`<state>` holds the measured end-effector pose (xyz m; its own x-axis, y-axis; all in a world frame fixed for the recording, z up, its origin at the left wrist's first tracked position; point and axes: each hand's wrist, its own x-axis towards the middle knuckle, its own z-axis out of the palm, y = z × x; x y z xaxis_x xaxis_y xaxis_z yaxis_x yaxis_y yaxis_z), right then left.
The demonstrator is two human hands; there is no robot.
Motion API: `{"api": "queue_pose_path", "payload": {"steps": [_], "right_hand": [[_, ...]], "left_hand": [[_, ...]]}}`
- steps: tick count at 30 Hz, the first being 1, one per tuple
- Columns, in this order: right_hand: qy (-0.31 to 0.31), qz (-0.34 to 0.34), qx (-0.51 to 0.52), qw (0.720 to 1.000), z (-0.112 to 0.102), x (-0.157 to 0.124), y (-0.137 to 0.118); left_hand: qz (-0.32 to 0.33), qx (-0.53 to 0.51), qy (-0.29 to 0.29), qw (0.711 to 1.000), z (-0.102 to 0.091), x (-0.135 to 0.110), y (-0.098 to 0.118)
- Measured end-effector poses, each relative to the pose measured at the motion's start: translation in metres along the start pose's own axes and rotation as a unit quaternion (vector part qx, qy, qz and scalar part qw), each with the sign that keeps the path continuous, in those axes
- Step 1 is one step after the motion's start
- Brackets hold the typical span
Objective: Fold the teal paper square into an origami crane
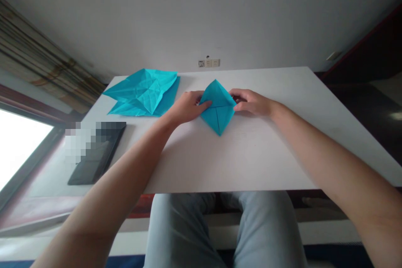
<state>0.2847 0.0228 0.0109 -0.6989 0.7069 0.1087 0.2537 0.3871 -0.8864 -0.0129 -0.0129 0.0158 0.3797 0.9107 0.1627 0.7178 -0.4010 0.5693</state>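
Note:
A blue folded paper [217,115], kite-shaped with a crease across it and a slit down its lower half, is held between my two hands over the white table. My left hand [190,106] grips its left corner, thumb on top and fingers behind. At the right corner, my right hand [251,102] pinches the edge between thumb and curled fingers. Some of the fingers are hidden behind the paper. The lower point of the paper faces me.
Creased blue paper sheets [144,92] lie at the table's back left. A dark flat tablet-like device [103,155] rests at the left. The white table [238,167] ends just before my knees. Wall sockets [209,63] are behind it, a curtain [47,46] at left.

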Motion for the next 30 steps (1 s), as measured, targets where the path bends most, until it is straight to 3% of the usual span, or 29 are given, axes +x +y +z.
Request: {"api": "queue_pose_path", "payload": {"steps": [3, 9, 17, 25, 30], "right_hand": [[-0.010, 0.012, -0.001, 1.000, -0.005, -0.001, 0.002], [0.043, 0.023, -0.024, 0.999, -0.001, 0.002, 0.010], [0.045, 0.029, -0.024, 0.998, -0.001, 0.003, 0.012], [0.064, 0.032, 0.038, 0.997, 0.003, 0.006, 0.016], [0.074, 0.033, 0.006, 0.997, 0.010, 0.008, 0.015]], "left_hand": [[-0.003, 0.001, 0.004, 1.000, 0.002, 0.000, 0.001], [-0.004, 0.014, 0.039, 0.999, 0.008, 0.000, 0.003], [-0.018, 0.023, 0.045, 0.999, 0.010, -0.002, 0.007], [-0.029, -0.001, 0.056, 0.998, 0.013, 0.000, 0.006], [-0.041, -0.027, 0.065, 0.997, 0.011, -0.001, 0.009]]}}
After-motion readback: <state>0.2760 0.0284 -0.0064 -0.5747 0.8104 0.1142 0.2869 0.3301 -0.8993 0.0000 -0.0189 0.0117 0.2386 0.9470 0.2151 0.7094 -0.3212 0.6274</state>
